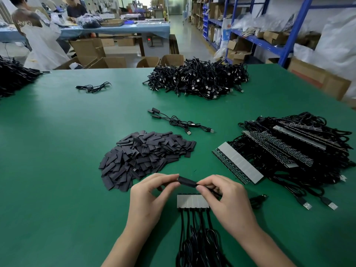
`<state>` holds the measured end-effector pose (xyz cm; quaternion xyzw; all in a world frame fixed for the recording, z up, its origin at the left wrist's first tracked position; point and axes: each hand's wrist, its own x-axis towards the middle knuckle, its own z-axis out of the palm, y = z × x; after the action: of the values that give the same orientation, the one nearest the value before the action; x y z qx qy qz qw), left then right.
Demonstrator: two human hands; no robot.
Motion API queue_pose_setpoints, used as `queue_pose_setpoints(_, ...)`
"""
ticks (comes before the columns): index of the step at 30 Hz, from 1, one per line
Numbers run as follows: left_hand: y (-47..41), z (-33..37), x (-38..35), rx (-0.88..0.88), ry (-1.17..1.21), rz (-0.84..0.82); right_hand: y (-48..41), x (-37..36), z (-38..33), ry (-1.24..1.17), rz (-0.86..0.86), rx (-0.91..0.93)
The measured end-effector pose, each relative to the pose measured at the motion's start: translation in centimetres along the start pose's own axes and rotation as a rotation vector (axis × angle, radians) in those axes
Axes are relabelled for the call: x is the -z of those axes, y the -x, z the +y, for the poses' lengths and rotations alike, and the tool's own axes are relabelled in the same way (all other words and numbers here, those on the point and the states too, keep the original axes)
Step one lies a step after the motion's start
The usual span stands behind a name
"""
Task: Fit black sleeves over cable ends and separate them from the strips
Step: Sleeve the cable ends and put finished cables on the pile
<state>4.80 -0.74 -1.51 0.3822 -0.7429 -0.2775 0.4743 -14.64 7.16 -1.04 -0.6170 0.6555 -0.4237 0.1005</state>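
Observation:
A black sleeve [187,181] is held just above the green table between both hands. My left hand [148,201] pinches its left end with thumb and forefinger. My right hand [225,199] pinches its right end, where a thin black cable [215,192] leads out. Right under the hands lies a short grey strip [192,201] with several black cables [194,237] running from it toward me. A heap of loose black sleeves [142,157] lies to the upper left of the hands.
Longer strips with cables [289,149] are stacked at the right. Three sleeved cables [177,122] lie mid-table, a big pile of cables [198,79] sits at the far edge, another black pile [13,78] at far left. People work at a bench behind.

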Motion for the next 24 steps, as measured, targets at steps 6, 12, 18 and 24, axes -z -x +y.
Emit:
queue_pose_setpoints(6, 0.2, 0.2, -0.2, 0.014, 0.030, -0.055, 0.1, -0.2, 0.0, -0.011, 0.047, -0.013)
queue_pose_setpoints(12, 0.4, 0.7, -0.4, 0.099, 0.170, -0.102, 0.3, -0.6, -0.1, 0.023, 0.104, -0.008)
queue_pose_setpoints(18, 0.4, 0.7, -0.3, 0.140, 0.211, -0.142, 0.3, -0.6, 0.0, 0.058, 0.130, -0.002)
queue_pose_setpoints(24, 0.1, 1.1, -0.8, 0.393, 0.527, -0.048, 0.2, -0.5, -0.3, 0.094, 0.092, 0.082)
